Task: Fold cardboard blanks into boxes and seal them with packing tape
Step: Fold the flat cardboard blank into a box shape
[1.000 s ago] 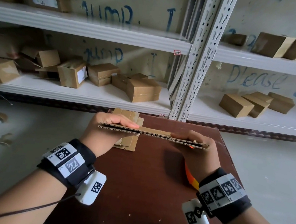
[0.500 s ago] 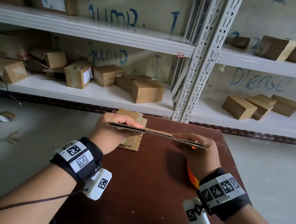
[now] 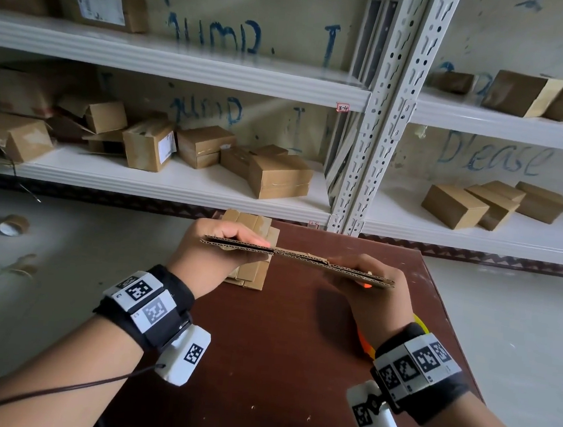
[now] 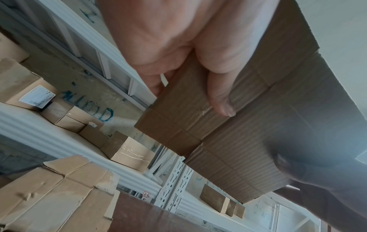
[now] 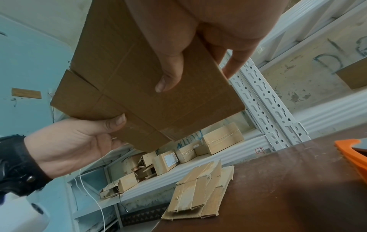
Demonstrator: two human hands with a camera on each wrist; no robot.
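A flat brown cardboard blank (image 3: 298,258) hangs edge-on above the dark brown table (image 3: 277,350). My left hand (image 3: 216,250) pinches its left end, thumb on top and fingers under it. My right hand (image 3: 366,283) pinches its right end the same way. From the left wrist the blank (image 4: 248,125) fills the view with my thumb (image 4: 220,97) lying on it. From the right wrist the blank (image 5: 143,87) shows its creased flaps, with both thumbs on its face. A stack of flat blanks (image 3: 250,272) (image 5: 198,193) lies on the table's far left.
An orange tape dispenser (image 5: 355,155) sits on the table at the right, partly behind my right wrist (image 3: 368,345). A roll of tape (image 3: 10,225) lies on the floor at left. White metal shelves (image 3: 173,182) behind the table carry several taped boxes.
Both hands have kept hold of the blank, which has stayed about level over the table. The head view has tilted a little, so the shelves sit lower in the picture.
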